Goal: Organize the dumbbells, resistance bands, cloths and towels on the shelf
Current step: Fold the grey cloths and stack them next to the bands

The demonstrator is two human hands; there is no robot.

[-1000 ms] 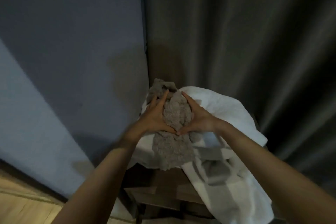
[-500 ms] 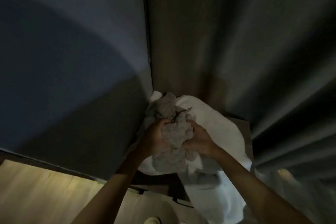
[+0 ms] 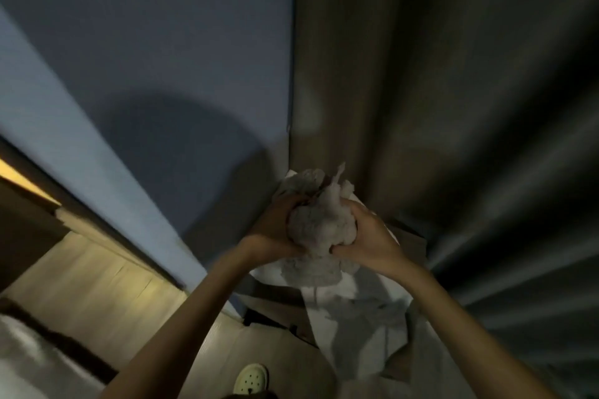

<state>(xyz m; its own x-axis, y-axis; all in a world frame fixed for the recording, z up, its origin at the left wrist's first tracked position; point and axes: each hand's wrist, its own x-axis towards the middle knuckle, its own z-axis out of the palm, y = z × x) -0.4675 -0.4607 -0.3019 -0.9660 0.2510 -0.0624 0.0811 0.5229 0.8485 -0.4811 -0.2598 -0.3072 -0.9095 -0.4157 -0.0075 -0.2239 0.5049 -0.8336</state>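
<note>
A fluffy grey cloth is bunched into a ball between both my hands, above the top of the wooden shelf. My left hand grips its left side with curled fingers. My right hand grips its right side, thumb pressed into the underside. Beneath it a white towel lies on the shelf top and hangs down over the front edge. Dumbbells and resistance bands are not in view.
A blue-grey wall stands at the left and a dark curtain at the right, meeting in the corner behind the shelf. Pale wood floor lies below left. My light slipper shows at the bottom.
My hands went from lying flat on the grey cloth to gathering it into a ball and lifting it slightly. The view tilted down, showing more floor.
</note>
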